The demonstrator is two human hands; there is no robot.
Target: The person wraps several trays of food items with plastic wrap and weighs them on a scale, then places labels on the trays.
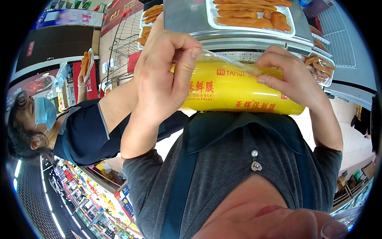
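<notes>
My left hand (168,68) pinches the edge of clear cling film (225,59) between thumb and forefinger. The film stretches across to my right hand (286,70), whose thumb and fingers also grip it. Below both hands lies the large film roll (238,92), bright yellow with red printing, close against my apron (238,128). Beyond it, a white foam tray (250,27) of orange-brown dried strips, probably sweet potato, rests on a steel wrapping machine (185,22). Left-hand fingers partly hide the roll's left end.
At left a masked co-worker (80,131) holds a filled tray (86,65); their other arm (119,103) passes behind my left hand. More trays (146,28) stand at the machine's left, film-covered ones (320,70) at right. A wire shopping cart (125,33) stands at the back left.
</notes>
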